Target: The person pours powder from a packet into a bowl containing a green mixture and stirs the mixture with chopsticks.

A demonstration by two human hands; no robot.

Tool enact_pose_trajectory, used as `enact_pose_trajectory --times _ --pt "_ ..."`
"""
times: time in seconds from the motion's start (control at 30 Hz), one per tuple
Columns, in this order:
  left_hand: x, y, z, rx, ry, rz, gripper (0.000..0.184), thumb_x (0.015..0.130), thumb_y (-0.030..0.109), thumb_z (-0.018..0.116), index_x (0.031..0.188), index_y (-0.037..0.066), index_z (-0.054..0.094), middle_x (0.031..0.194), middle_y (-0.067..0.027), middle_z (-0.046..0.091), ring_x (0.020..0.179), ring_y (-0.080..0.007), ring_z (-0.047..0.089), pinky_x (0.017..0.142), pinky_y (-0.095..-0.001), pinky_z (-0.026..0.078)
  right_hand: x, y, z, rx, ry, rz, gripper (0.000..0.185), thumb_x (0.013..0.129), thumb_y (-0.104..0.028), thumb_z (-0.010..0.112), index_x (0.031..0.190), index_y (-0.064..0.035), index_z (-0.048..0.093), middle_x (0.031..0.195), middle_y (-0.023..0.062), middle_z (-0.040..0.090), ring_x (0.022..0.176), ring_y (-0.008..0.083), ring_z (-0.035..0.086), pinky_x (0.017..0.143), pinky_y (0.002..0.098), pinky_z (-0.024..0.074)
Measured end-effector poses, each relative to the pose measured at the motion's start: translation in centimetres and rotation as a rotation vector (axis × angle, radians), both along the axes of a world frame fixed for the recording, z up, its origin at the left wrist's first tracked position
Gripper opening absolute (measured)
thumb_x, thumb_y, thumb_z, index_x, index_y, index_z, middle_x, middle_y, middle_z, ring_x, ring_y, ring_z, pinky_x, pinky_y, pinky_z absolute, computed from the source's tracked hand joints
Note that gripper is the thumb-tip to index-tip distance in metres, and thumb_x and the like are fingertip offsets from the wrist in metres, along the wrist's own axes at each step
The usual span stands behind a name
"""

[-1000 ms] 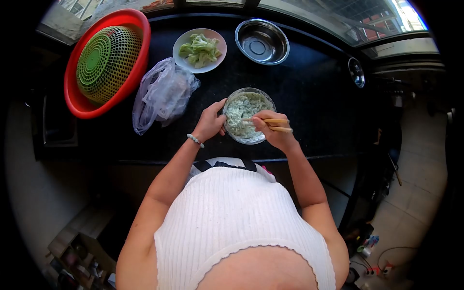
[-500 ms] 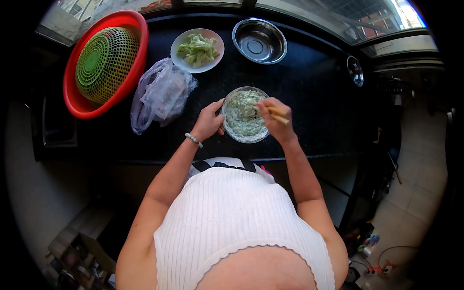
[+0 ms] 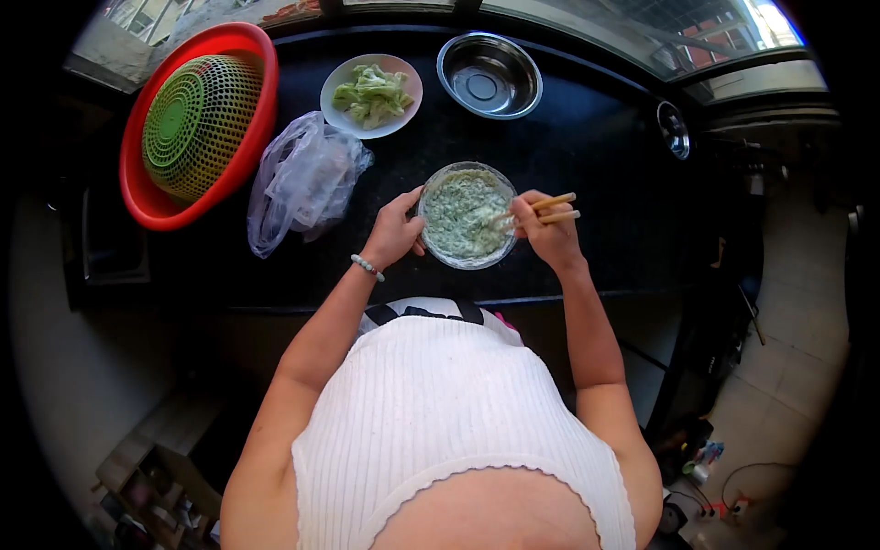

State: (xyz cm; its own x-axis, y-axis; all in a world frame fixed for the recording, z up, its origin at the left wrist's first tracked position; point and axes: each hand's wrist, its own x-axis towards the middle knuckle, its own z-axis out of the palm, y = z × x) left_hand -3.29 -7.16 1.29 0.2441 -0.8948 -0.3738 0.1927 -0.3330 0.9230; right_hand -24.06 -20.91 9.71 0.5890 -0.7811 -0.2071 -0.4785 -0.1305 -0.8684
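Note:
A clear bowl (image 3: 502, 252) stands on the dark counter, filled with a pale green, thick mixture (image 3: 463, 209). My left hand (image 3: 395, 229) grips the bowl's left rim, with its fingers around the side. In my right hand (image 3: 547, 231), closed at the bowl's right edge, is a pair of chopsticks (image 3: 557, 209). Their lower tips reach into the right part of the mixture, and their upper ends point out to the right.
Behind the bowl are a white plate (image 3: 410, 71) of pale green leaves and a steel bowl (image 3: 490, 75). Further left lie a crumpled plastic bag (image 3: 307, 183) and a red basin (image 3: 268, 92) holding a green colander (image 3: 197, 124). A small steel dish (image 3: 673, 130) is at the right.
My right hand has moved with the chopsticks from over the mixture to the bowl's right edge. My left hand stays on the rim.

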Motion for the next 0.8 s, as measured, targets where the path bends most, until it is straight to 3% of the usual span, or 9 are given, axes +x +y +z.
enact_pose_trajectory --times 0.13,0.2,0.27,0.4,0.43,0.53,0.67,0.7,0.8 --pt "-0.1 0.0 0.5 -0.026 -0.017 -0.003 0.060 0.082 -0.007 0.048 0.141 -0.001 0.041 0.098 -0.0120 0.064 0.055 -0.0127 0.063 0.047 -0.0251 0.055 2.5 2.6 -1.0 -0.451 -0.273 0.262 0.010 0.088 -0.009 0.068 0.084 -0.0009 0.066 0.077 0.0111 0.066 0.066 0.0215 0.065 0.056 0.0294 0.0490" --pt "0.0 0.2 0.3 -0.030 -0.003 0.004 0.060 0.082 -0.007 0.048 0.141 -0.001 0.041 0.099 -0.0125 0.064 0.055 -0.0128 0.063 0.048 -0.0251 0.056 0.8 2.9 -0.6 -0.175 -0.214 0.342 0.009 0.088 -0.008 0.067 0.083 -0.0009 0.066 0.077 0.0106 0.066 0.066 0.0209 0.065 0.057 0.0296 0.0494" --pt "-0.1 0.0 -0.1 -0.017 0.008 -0.010 0.060 0.082 -0.007 0.048 0.141 -0.001 0.041 0.098 -0.0124 0.065 0.055 -0.0128 0.063 0.048 -0.0253 0.056 -0.7 0.8 -0.4 0.164 -0.024 0.068 0.008 0.088 -0.008 0.067 0.083 -0.0010 0.066 0.078 0.0111 0.066 0.068 0.0218 0.065 0.060 0.0307 0.0497" --pt "-0.3 -0.2 0.1 -0.027 -0.014 -0.012 0.060 0.082 -0.007 0.048 0.142 -0.001 0.041 0.089 -0.0108 0.065 0.055 -0.0129 0.063 0.048 -0.0254 0.056 2.7 1.4 -1.8 -0.595 -0.358 0.178 0.014 0.092 -0.009 0.064 0.082 -0.0005 0.067 0.065 0.0044 0.064 0.053 0.0099 0.059 0.049 0.0233 0.0464" --pt "-0.1 0.0 0.4 -0.040 -0.031 0.004 0.060 0.082 -0.007 0.048 0.142 -0.001 0.041 0.086 -0.0103 0.066 0.055 -0.0129 0.063 0.048 -0.0254 0.056 2.5 2.9 -2.0 -0.537 -0.419 0.344 0.017 0.093 -0.010 0.061 0.081 0.0000 0.067 0.059 0.0009 0.061 0.048 0.0054 0.055 0.044 0.0202 0.0427" --pt "-0.1 0.1 0.5 -0.015 -0.021 -0.006 0.059 0.083 -0.007 0.048 0.142 -0.001 0.040 0.081 -0.0091 0.065 0.055 -0.0130 0.063 0.049 -0.0254 0.056 -0.8 0.8 -1.1 0.018 -0.158 0.075 0.018 0.094 -0.010 0.061 0.080 0.0002 0.066 0.059 0.0011 0.061 0.048 0.0063 0.055 0.044 0.0210 0.0418" --pt "0.0 -0.2 0.5 0.009 0.001 -0.026 0.060 0.084 -0.006 0.048 0.143 -0.001 0.039 0.082 -0.0086 0.065 0.056 -0.0130 0.063 0.049 -0.0256 0.056 2.5 1.4 -1.6 -0.550 -0.306 0.126 0.010 0.090 -0.008 0.065 0.083 0.0003 0.066 0.073 0.0080 0.065 0.059 0.0180 0.062 0.054 0.0277 0.0483" --pt "0.1 -0.2 0.4 -0.010 0.005 -0.006 0.060 0.083 -0.007 0.048 0.142 0.000 0.041 0.085 -0.0096 0.065 0.055 -0.0134 0.063 0.049 -0.0263 0.056 2.4 2.5 -1.7 -0.418 -0.299 0.228 0.007 0.088 -0.007 0.067 0.085 0.0001 0.066 0.080 0.0116 0.066 0.067 0.0247 0.064 0.059 0.0303 0.0496" --pt "-0.2 0.0 0.1 -0.029 0.022 0.010 0.059 0.083 -0.008 0.048 0.141 0.001 0.042 0.090 -0.0110 0.064 0.055 -0.0138 0.063 0.049 -0.0268 0.057 -0.3 2.6 -0.6 -0.194 -0.227 0.360 0.010 0.090 -0.009 0.067 0.085 -0.0002 0.066 0.075 0.0087 0.066 0.062 0.0177 0.063 0.056 0.0278 0.0489"
